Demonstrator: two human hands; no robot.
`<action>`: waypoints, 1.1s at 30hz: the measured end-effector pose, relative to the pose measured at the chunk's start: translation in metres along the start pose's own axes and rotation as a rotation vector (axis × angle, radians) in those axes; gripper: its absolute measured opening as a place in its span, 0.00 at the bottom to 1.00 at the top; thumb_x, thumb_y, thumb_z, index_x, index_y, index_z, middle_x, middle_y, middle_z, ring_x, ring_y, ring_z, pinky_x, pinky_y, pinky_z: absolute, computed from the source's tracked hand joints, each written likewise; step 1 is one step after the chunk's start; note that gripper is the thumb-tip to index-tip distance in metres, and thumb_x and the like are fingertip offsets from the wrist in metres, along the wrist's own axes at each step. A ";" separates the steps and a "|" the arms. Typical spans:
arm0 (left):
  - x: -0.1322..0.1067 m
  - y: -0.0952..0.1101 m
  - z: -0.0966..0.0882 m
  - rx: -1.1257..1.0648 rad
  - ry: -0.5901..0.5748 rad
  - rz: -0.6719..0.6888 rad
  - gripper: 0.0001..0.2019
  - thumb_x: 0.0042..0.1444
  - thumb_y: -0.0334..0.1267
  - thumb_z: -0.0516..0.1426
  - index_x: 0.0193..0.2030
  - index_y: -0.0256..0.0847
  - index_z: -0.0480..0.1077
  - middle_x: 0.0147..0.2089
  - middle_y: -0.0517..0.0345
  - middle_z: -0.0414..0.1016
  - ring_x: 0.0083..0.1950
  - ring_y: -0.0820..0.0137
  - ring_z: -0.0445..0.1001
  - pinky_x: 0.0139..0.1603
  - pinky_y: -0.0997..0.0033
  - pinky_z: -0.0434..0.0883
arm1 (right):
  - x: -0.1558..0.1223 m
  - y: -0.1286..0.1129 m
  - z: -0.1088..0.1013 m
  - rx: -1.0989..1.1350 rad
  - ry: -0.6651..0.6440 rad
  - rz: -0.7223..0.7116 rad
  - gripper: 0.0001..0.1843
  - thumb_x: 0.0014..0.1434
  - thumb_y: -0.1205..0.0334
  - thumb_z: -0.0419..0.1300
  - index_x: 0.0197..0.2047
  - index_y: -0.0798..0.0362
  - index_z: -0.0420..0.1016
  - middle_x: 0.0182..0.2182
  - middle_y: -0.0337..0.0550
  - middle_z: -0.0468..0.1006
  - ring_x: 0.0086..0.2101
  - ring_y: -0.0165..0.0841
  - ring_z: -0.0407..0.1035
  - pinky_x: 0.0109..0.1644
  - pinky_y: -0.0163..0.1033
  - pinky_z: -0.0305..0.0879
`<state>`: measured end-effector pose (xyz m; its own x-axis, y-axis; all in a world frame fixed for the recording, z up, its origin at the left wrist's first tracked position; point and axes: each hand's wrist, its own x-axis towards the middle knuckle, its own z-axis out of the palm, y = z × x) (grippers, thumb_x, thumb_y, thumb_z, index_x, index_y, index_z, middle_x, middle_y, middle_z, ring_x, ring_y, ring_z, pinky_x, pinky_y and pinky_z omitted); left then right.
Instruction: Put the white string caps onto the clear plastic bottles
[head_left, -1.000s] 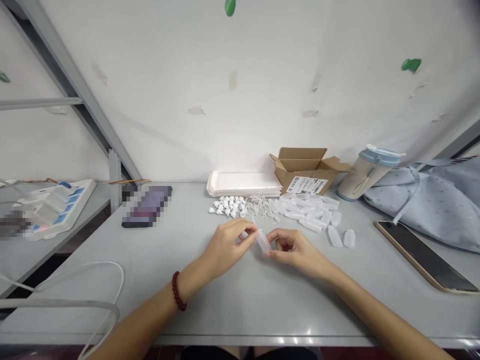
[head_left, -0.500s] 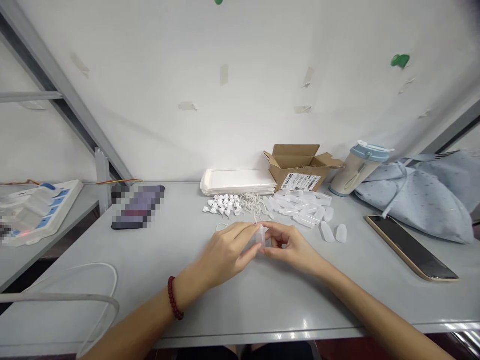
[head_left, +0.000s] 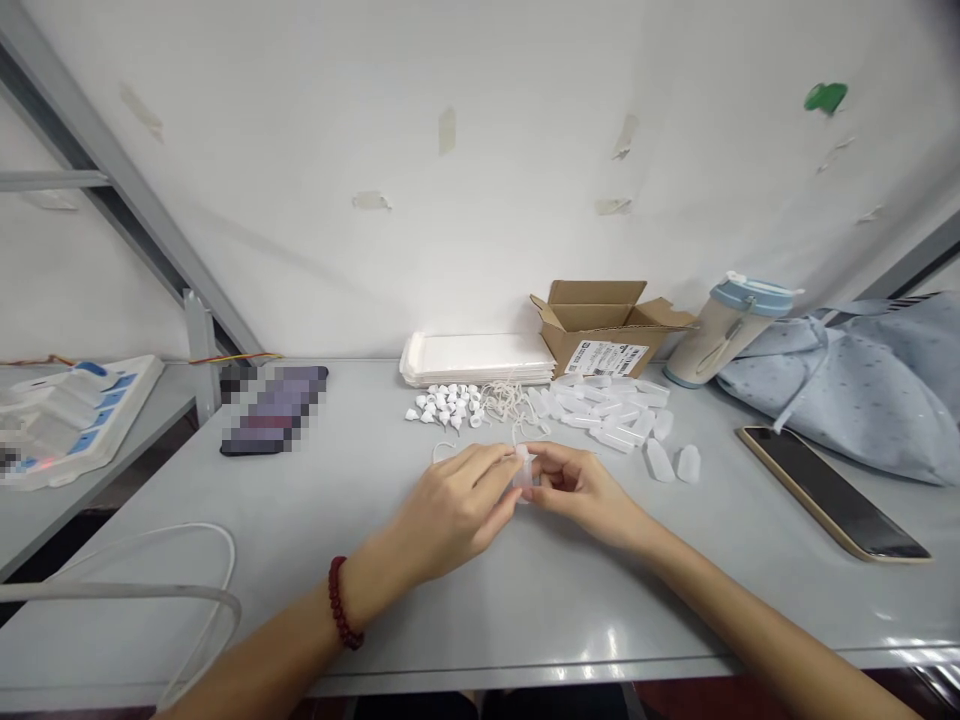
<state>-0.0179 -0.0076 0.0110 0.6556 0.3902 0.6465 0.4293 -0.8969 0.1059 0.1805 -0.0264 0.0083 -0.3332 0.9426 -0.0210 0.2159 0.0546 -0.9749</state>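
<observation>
A small translucent plastic tube (head_left: 525,476) stands upright between my two hands, a little above or on the table near its middle. My left hand (head_left: 461,500) grips it from the left between thumb and fingers. From the right, my right hand (head_left: 577,490) pinches the same tube with thumb and fingertips. A thin white cord rises from its top toward the tangle of cords (head_left: 510,400) behind. Beside the tangle lie several small white caps (head_left: 445,404). Several more translucent tubes (head_left: 600,408) are heaped to the right, with two flat translucent pieces (head_left: 660,461) nearer me.
An open cardboard box (head_left: 600,335) and a stack of white packets (head_left: 480,357) stand at the wall. On the right are a tumbler (head_left: 727,330), a blue cloth bag (head_left: 847,390) and a phone (head_left: 832,495). A white cable (head_left: 150,595) curls at the left, near a power strip (head_left: 90,425).
The view has shifted slightly. Both hands keep nearly the same hold on the tube, with only slight finger movement.
</observation>
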 end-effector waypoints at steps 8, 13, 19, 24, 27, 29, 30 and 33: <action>0.001 0.002 -0.006 0.003 0.061 -0.047 0.11 0.60 0.26 0.52 0.50 0.33 0.66 0.45 0.46 0.75 0.45 0.64 0.75 0.43 0.65 0.76 | 0.003 0.003 -0.002 0.077 -0.048 0.016 0.18 0.53 0.67 0.57 0.49 0.55 0.70 0.24 0.33 0.68 0.21 0.22 0.52 0.24 0.31 0.49; -0.001 0.002 -0.005 -0.046 -0.025 -0.026 0.15 0.61 0.32 0.55 0.54 0.33 0.62 0.52 0.44 0.72 0.51 0.61 0.72 0.49 0.62 0.75 | 0.003 0.005 0.002 0.078 -0.067 0.029 0.18 0.54 0.68 0.56 0.49 0.54 0.70 0.22 0.31 0.64 0.21 0.22 0.54 0.24 0.31 0.50; -0.001 0.002 -0.005 0.026 -0.233 -0.038 0.18 0.58 0.35 0.59 0.53 0.32 0.63 0.52 0.43 0.71 0.49 0.57 0.71 0.45 0.57 0.75 | 0.007 0.011 0.007 0.113 -0.103 0.032 0.19 0.54 0.67 0.56 0.50 0.54 0.69 0.24 0.32 0.66 0.21 0.22 0.54 0.24 0.30 0.51; -0.003 0.000 -0.002 0.051 -0.275 -0.044 0.19 0.56 0.32 0.59 0.54 0.32 0.62 0.52 0.43 0.71 0.49 0.55 0.70 0.45 0.56 0.74 | 0.008 0.011 0.010 0.141 -0.111 0.058 0.18 0.54 0.68 0.55 0.49 0.54 0.70 0.22 0.31 0.64 0.20 0.22 0.53 0.23 0.30 0.50; -0.003 -0.002 -0.002 0.021 -0.285 -0.085 0.17 0.56 0.30 0.58 0.52 0.34 0.63 0.51 0.44 0.71 0.50 0.56 0.70 0.46 0.56 0.74 | 0.010 0.012 0.015 0.114 -0.074 0.039 0.17 0.53 0.69 0.55 0.47 0.55 0.70 0.20 0.29 0.61 0.20 0.23 0.53 0.24 0.30 0.50; -0.003 -0.003 -0.001 -0.013 -0.283 -0.105 0.15 0.55 0.29 0.58 0.50 0.36 0.64 0.50 0.45 0.71 0.50 0.57 0.70 0.47 0.57 0.73 | 0.013 0.013 0.020 0.068 -0.046 0.023 0.16 0.52 0.70 0.54 0.45 0.55 0.71 0.20 0.29 0.60 0.20 0.23 0.54 0.24 0.31 0.50; -0.003 -0.004 -0.001 -0.036 -0.275 -0.118 0.15 0.54 0.29 0.58 0.48 0.36 0.65 0.50 0.46 0.71 0.50 0.58 0.70 0.47 0.57 0.73 | 0.014 0.013 0.022 0.044 -0.031 0.021 0.14 0.51 0.70 0.53 0.43 0.56 0.71 0.20 0.30 0.60 0.20 0.23 0.54 0.24 0.31 0.50; -0.001 -0.007 -0.002 -0.124 -0.256 -0.165 0.15 0.52 0.28 0.58 0.47 0.38 0.66 0.49 0.48 0.72 0.49 0.60 0.70 0.48 0.59 0.73 | 0.016 0.013 0.023 -0.030 -0.016 0.021 0.10 0.51 0.70 0.53 0.37 0.56 0.71 0.19 0.31 0.61 0.21 0.24 0.55 0.25 0.31 0.51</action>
<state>-0.0226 -0.0027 0.0105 0.7251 0.5577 0.4041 0.4737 -0.8298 0.2951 0.1565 -0.0182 -0.0095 -0.3430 0.9383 -0.0454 0.2504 0.0448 -0.9671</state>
